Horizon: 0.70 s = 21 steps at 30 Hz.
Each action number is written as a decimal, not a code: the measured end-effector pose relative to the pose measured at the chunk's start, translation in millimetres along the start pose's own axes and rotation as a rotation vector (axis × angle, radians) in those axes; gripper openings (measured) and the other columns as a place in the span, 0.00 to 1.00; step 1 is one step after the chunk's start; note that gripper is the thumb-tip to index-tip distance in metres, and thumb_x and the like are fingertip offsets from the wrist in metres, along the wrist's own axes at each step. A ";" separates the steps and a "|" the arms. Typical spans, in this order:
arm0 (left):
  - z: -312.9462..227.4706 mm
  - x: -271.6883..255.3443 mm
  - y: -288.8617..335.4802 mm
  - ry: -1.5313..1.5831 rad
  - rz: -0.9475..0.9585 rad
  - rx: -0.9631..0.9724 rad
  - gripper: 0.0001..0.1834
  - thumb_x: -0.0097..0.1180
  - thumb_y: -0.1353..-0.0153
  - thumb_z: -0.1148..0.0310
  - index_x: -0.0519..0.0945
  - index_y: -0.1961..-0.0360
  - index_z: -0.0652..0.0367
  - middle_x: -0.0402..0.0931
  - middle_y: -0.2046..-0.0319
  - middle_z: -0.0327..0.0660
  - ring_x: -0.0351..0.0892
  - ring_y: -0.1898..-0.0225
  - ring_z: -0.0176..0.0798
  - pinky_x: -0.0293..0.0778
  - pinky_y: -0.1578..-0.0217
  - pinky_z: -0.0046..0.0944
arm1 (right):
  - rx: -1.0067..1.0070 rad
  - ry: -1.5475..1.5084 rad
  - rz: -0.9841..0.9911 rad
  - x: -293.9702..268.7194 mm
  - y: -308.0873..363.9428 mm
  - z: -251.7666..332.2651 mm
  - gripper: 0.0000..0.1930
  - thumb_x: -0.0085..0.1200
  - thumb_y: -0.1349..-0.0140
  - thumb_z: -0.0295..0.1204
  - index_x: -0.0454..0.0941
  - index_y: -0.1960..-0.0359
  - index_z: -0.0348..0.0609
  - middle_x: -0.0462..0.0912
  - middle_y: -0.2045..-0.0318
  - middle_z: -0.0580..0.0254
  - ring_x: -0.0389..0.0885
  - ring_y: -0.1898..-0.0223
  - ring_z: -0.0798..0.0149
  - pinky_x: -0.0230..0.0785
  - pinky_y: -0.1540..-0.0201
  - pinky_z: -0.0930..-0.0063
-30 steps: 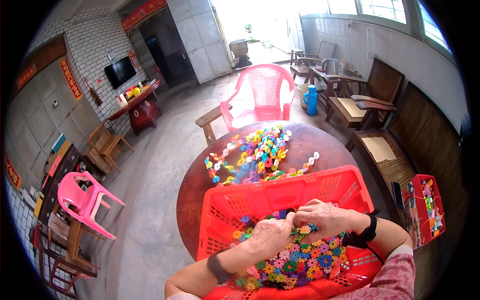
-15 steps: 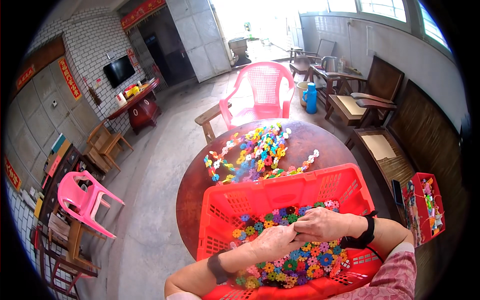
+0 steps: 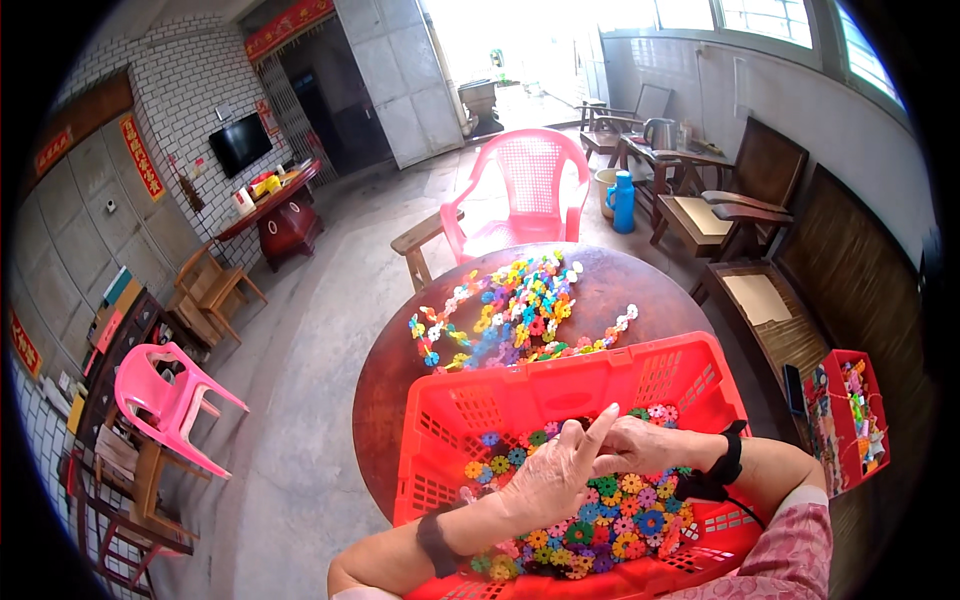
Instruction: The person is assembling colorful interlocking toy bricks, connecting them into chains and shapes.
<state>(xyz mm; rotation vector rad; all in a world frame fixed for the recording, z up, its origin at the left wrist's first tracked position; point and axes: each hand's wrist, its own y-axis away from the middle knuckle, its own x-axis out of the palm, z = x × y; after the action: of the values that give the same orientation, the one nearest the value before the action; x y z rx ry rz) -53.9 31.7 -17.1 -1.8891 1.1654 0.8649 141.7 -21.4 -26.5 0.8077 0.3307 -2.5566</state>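
Observation:
Both hands meet above a red plastic basket [image 3: 570, 378] that holds many small flower-shaped plastic pieces [image 3: 582, 532] in mixed colours. My left hand [image 3: 548, 482] is closed with its index finger raised, pointing up and away beside the right hand. Against it, my right hand [image 3: 640, 446] has its fingers curled in. Whatever sits between the fingertips is hidden by the hands. On the round brown table [image 3: 385, 440], beyond the basket, lie chains of linked flower pieces [image 3: 530, 305].
A pink plastic chair [image 3: 528, 180] stands across the table, with a wooden stool [image 3: 420, 240] beside it. To the right are a wooden bench [image 3: 790, 310] and a red box of small items [image 3: 860, 420]. A blue flask [image 3: 621, 203] stands on the floor behind.
The left hand has turned and its index finger has lifted up across the right hand. The right hand has shifted slightly. The basket and chains stay in place.

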 end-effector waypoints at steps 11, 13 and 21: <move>-1.9 0.5 -1.5 -0.101 -0.034 0.011 0.45 0.52 0.47 0.82 0.45 0.29 0.58 0.65 0.59 0.56 0.77 0.67 0.57 0.75 0.68 0.50 | 0.081 -0.273 -0.116 13.8 0.0 0.4 0.12 0.52 0.37 0.31 0.74 0.59 0.35 0.79 0.72 0.55 0.78 0.71 0.65 0.71 0.67 0.67; 4.9 3.0 -2.9 -0.111 -0.019 -0.076 0.43 0.54 0.45 0.80 0.47 0.30 0.59 0.68 0.61 0.56 0.78 0.68 0.57 0.75 0.69 0.50 | 0.086 -0.218 -0.190 10.9 -2.0 7.8 0.09 0.52 0.39 0.29 0.74 0.61 0.36 0.77 0.75 0.55 0.78 0.71 0.65 0.70 0.69 0.68; 16.8 1.0 -2.9 -0.051 0.097 -0.128 0.17 0.56 0.39 0.64 0.67 0.58 0.65 0.76 0.75 0.55 0.79 0.70 0.58 0.75 0.73 0.51 | 0.245 -0.252 -0.118 -1.6 1.2 14.0 0.19 0.50 0.32 0.42 0.78 0.60 0.33 0.80 0.77 0.59 0.79 0.78 0.69 0.76 0.72 0.74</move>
<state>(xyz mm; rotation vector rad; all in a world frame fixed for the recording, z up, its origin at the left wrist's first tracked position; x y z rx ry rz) -53.6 46.5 -25.6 -1.9130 1.2033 1.0569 136.6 -26.9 -14.5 0.5504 -0.0163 -2.8073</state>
